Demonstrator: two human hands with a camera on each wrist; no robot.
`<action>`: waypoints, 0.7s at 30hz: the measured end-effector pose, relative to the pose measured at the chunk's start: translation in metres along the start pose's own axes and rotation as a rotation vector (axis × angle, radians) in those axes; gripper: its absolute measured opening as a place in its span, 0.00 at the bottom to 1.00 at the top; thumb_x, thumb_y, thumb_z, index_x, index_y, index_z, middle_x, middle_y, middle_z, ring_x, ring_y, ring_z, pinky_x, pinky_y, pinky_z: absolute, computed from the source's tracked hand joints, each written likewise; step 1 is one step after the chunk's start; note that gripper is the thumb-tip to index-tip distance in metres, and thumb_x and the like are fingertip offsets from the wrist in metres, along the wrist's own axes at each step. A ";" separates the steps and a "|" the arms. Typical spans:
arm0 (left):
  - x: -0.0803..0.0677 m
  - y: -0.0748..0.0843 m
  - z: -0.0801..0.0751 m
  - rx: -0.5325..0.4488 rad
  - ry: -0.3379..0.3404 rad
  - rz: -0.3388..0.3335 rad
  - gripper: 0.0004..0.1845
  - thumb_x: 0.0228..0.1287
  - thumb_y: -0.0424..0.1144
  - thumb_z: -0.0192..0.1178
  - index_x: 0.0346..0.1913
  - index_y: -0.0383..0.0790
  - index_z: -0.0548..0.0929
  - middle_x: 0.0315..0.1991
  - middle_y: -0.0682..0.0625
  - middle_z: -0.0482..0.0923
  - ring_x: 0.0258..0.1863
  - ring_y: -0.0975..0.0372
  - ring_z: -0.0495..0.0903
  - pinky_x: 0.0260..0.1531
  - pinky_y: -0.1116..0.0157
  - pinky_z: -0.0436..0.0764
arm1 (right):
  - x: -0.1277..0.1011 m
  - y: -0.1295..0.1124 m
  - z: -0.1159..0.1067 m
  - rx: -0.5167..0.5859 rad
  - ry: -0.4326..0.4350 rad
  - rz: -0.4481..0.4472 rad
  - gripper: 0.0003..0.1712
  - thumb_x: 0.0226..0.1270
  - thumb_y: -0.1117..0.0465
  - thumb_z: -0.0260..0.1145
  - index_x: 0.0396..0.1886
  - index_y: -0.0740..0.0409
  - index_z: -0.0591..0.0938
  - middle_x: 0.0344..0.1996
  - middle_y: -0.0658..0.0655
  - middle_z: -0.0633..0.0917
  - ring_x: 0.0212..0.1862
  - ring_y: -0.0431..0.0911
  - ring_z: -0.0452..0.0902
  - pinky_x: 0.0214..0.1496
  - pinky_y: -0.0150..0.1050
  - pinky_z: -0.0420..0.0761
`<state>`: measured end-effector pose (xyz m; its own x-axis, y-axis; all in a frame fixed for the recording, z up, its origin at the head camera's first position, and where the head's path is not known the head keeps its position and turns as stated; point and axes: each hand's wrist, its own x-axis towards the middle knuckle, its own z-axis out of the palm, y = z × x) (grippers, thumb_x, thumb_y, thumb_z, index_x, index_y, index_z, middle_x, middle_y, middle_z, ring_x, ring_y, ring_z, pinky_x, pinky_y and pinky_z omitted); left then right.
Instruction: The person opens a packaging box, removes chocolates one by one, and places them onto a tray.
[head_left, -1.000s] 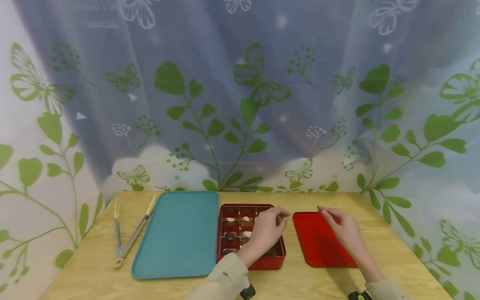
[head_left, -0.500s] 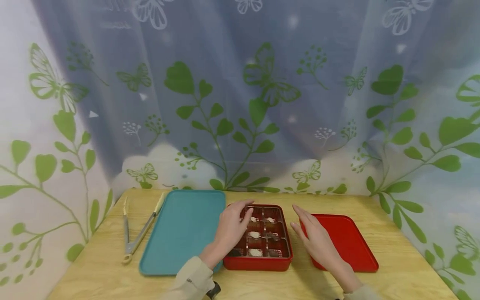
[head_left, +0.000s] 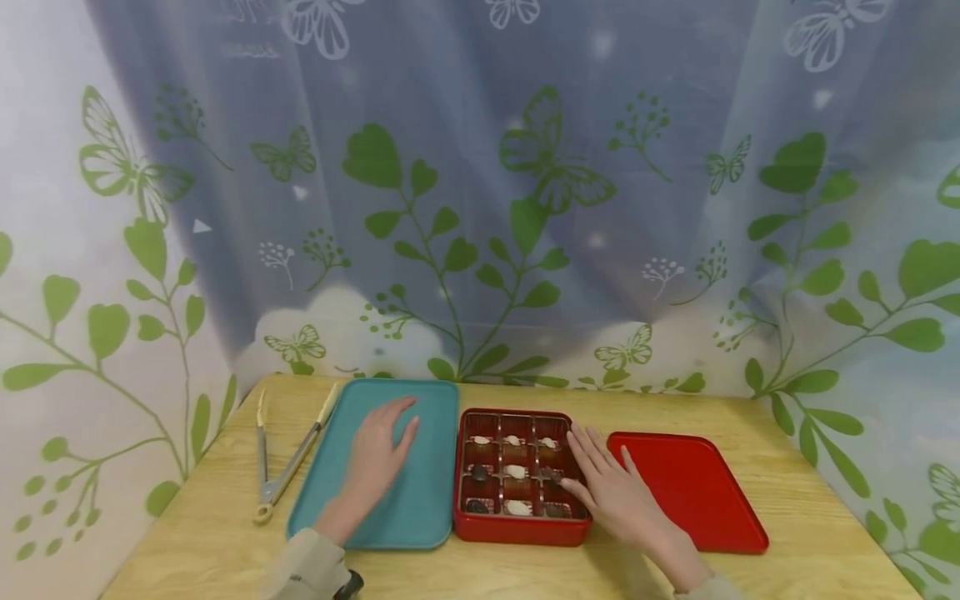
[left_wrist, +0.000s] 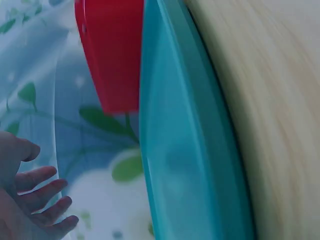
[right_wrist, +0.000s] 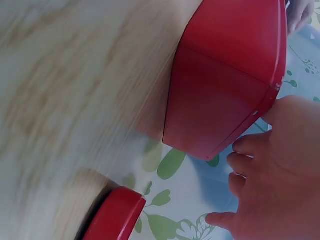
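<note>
A square red box [head_left: 521, 530] stands mid-table in the head view, its inside split into small compartments. White pieces [head_left: 515, 472] and dark pieces [head_left: 477, 506] lie in them. My right hand [head_left: 617, 497] is at the box's right edge, fingers extended and holding nothing; in the right wrist view its fingertips come right up to the red wall [right_wrist: 215, 95]. My left hand [head_left: 375, 454] hovers over the teal tray [head_left: 423, 508], with fingers loose and parted. The left wrist view shows that hand [left_wrist: 32, 195] with nothing in it.
A flat red tray or lid [head_left: 697, 492] lies right of the box, partly behind the right hand. Metal tongs [head_left: 288, 471] with pale tips lie spread on the wooden table [head_left: 217, 550] at left. A patterned curtain [head_left: 465, 208] hangs behind the table.
My left hand has moved left, from over the box to over the teal tray. My right hand has come left from the red tray to the box's edge. The head view has shifted slightly.
</note>
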<state>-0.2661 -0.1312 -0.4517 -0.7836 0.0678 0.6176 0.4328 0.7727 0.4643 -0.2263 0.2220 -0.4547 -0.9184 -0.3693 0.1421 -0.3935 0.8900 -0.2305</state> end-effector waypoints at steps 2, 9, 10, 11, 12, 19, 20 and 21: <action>-0.003 -0.013 -0.013 0.029 -0.013 -0.038 0.18 0.71 0.37 0.64 0.58 0.32 0.83 0.56 0.38 0.83 0.57 0.42 0.79 0.58 0.44 0.77 | 0.001 0.000 0.001 -0.004 -0.025 0.008 0.43 0.79 0.40 0.53 0.82 0.59 0.54 0.81 0.59 0.51 0.81 0.59 0.45 0.75 0.71 0.47; -0.008 -0.055 -0.056 0.081 -0.099 -0.212 0.23 0.74 0.38 0.60 0.63 0.24 0.75 0.60 0.27 0.75 0.63 0.34 0.72 0.62 0.38 0.71 | 0.000 0.002 0.001 0.013 -0.049 0.032 0.43 0.79 0.38 0.51 0.81 0.60 0.56 0.80 0.62 0.55 0.80 0.60 0.46 0.75 0.71 0.48; -0.008 -0.063 -0.060 0.094 -0.107 -0.240 0.24 0.75 0.38 0.59 0.64 0.22 0.74 0.60 0.25 0.74 0.62 0.33 0.71 0.63 0.38 0.70 | 0.000 0.002 0.001 0.013 -0.048 0.031 0.43 0.79 0.38 0.51 0.81 0.60 0.56 0.80 0.62 0.55 0.80 0.60 0.47 0.75 0.71 0.48; -0.009 -0.070 -0.064 0.114 -0.115 -0.267 0.26 0.75 0.39 0.59 0.64 0.20 0.72 0.61 0.23 0.73 0.62 0.32 0.70 0.63 0.37 0.68 | 0.000 0.002 0.001 0.015 -0.046 0.032 0.43 0.79 0.38 0.51 0.81 0.60 0.56 0.80 0.62 0.55 0.80 0.60 0.46 0.75 0.71 0.48; -0.010 -0.077 -0.068 0.129 -0.118 -0.296 0.28 0.75 0.39 0.58 0.65 0.18 0.70 0.61 0.22 0.71 0.62 0.30 0.68 0.64 0.36 0.67 | -0.001 0.002 0.001 0.017 -0.046 0.032 0.43 0.79 0.38 0.51 0.81 0.60 0.56 0.80 0.62 0.55 0.80 0.60 0.46 0.75 0.71 0.48; -0.014 -0.113 -0.081 0.296 -0.212 -0.471 0.48 0.73 0.51 0.59 0.69 0.07 0.52 0.59 0.09 0.60 0.59 0.21 0.63 0.59 0.32 0.66 | 0.000 0.002 0.000 0.027 -0.061 0.028 0.44 0.79 0.39 0.51 0.81 0.61 0.55 0.80 0.62 0.53 0.80 0.60 0.45 0.75 0.71 0.47; -0.014 -0.116 -0.082 0.314 -0.239 -0.486 0.51 0.72 0.53 0.59 0.68 0.05 0.51 0.56 0.08 0.60 0.57 0.20 0.64 0.56 0.31 0.68 | 0.000 0.002 0.000 0.027 -0.063 0.026 0.44 0.79 0.38 0.51 0.81 0.61 0.55 0.80 0.62 0.53 0.81 0.60 0.44 0.75 0.71 0.47; -0.013 -0.118 -0.082 0.332 -0.267 -0.497 0.53 0.72 0.55 0.59 0.66 0.03 0.50 0.54 0.07 0.60 0.54 0.19 0.65 0.53 0.31 0.71 | 0.001 0.001 0.000 0.029 -0.064 0.024 0.44 0.79 0.38 0.51 0.81 0.61 0.55 0.80 0.62 0.53 0.81 0.60 0.44 0.75 0.71 0.47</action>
<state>-0.2701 -0.2751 -0.4623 -0.9572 -0.2261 0.1809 -0.1365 0.9033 0.4068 -0.2275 0.2230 -0.4546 -0.9281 -0.3647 0.0745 -0.3712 0.8912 -0.2608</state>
